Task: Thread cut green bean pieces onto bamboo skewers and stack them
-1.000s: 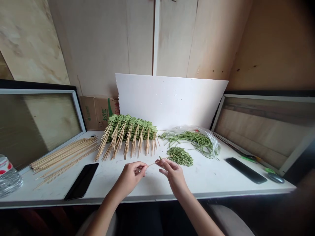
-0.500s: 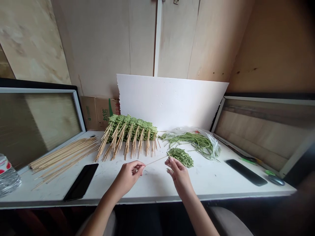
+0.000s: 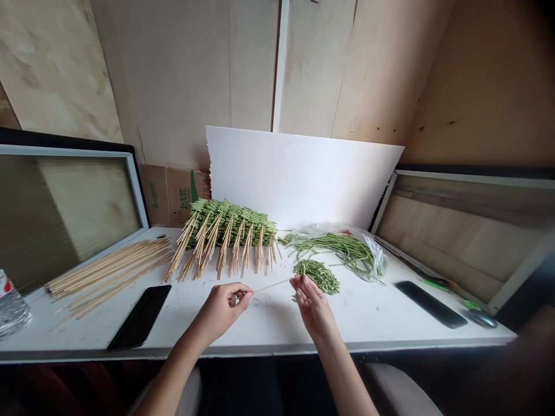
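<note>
My left hand (image 3: 223, 309) pinches the near end of a thin bamboo skewer (image 3: 271, 285) that points right and slightly away. My right hand (image 3: 313, 306) is at the skewer's tip, fingers pinched around a short green bean piece (image 3: 296, 281) at the edge of a small heap of cut bean pieces (image 3: 318, 274). Behind my hands lies a stack of finished bean skewers (image 3: 228, 231). Whole long beans (image 3: 342, 247) spill from a clear plastic bag (image 3: 373, 248) to the right.
Bare bamboo skewers (image 3: 108, 271) lie in a pile at the left, with a black phone (image 3: 139, 316) near the front edge and a water bottle (image 3: 11, 309) far left. A dark remote-like bar (image 3: 431, 304) and a green-handled tool (image 3: 437, 282) lie at the right. A white foam board (image 3: 303, 173) leans behind.
My right hand moved right and away along the skewer to its tip beside the heap of cut pieces. The left hand kept its pinch and shifted slightly left.
</note>
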Tool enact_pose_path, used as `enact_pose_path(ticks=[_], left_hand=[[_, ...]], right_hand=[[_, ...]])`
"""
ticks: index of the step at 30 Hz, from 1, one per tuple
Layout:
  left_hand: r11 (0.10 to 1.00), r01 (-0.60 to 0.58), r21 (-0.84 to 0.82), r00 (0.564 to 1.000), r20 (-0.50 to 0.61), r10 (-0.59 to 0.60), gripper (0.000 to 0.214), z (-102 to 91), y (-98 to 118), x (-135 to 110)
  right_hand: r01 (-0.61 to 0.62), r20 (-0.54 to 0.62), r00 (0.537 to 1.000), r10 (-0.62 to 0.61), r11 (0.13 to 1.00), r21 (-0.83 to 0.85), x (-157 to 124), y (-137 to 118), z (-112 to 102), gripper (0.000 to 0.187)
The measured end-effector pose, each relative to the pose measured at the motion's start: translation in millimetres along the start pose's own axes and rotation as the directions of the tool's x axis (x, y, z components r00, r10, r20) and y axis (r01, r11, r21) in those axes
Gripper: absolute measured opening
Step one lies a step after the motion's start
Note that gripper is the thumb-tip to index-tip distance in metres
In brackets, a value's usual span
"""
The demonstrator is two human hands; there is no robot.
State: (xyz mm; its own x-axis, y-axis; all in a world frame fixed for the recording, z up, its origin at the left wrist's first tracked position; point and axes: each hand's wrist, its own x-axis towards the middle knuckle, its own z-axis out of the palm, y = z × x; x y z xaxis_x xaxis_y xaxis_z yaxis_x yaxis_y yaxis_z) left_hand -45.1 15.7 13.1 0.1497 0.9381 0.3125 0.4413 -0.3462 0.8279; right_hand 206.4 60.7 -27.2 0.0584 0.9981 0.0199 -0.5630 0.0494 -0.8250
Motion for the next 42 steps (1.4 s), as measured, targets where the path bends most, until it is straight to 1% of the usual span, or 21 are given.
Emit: enact_pose_path(ticks=[3,6,9,13,15,20,24,33,38,42], left_hand=[[1.0,0.003,0.009,1.0,0.004,-0.003,0.026,-1.1,0.8,-0.6],[1.0,0.006,0.018,1.0,0.005,-0.007,0.027,-2.1,1.3,-0.6],[1.0,0.01,0.018,1.0,0.006,-0.01,0.028,-2.2,1.1,-0.3],[1.0,0.009,-0.004,1.0,0.005,-0.009,0.029,-1.8,0.9,-0.5],[1.0,0.008,-0.011,1.0,0.005,-0.008,0.029,-1.8,1.2,-0.8],[1.0,0.005,-0.027,1.0,0.009,-0.005,0.028,-1.0,0.8,-1.2],[1.0,0.0,-0.029,1.0,0.013,0.0,0.026,0.3,-0.5,-0.5],[0.999,-0.015,-0.037,1.0,0.019,0.015,0.023,-1.1,3.0,-1.7],[0.999,-0.01,-0.041,1.0,0.017,0.011,0.025,0.5,1.8,-1.5],[0.999,0.002,-0.045,1.0,0.024,-0.001,0.024,0.7,2.1,-1.2]], right_hand=[[-0.01,0.037,0.999,0.009,1.0,0.015,-3.6,-0.8,2.7,0.032],[-0.018,0.042,0.999,0.017,1.0,0.025,-5.7,-2.1,4.1,0.034],[-0.016,0.019,1.0,0.016,1.0,0.019,-5.3,-2.6,3.4,0.038],[-0.012,-0.023,1.0,0.012,1.0,0.013,-1.3,-1.3,-0.4,0.034],[-0.012,-0.04,0.999,0.013,0.999,0.039,1.0,-0.2,-2.8,0.034],[-0.026,-0.071,0.997,0.036,0.99,0.136,2.8,1.2,-4.0,0.043],[-0.065,-0.048,0.996,0.075,0.981,0.183,0.5,0.8,-0.4,0.038],[-0.085,0.017,0.996,0.083,0.985,0.147,-2.1,-2.5,-2.5,0.03],[-0.074,-0.003,0.997,0.075,0.987,0.143,-1.9,-2.9,-2.5,0.035],[-0.072,-0.014,0.997,0.075,0.986,0.152,-1.9,-3.9,-1.9,0.03]])
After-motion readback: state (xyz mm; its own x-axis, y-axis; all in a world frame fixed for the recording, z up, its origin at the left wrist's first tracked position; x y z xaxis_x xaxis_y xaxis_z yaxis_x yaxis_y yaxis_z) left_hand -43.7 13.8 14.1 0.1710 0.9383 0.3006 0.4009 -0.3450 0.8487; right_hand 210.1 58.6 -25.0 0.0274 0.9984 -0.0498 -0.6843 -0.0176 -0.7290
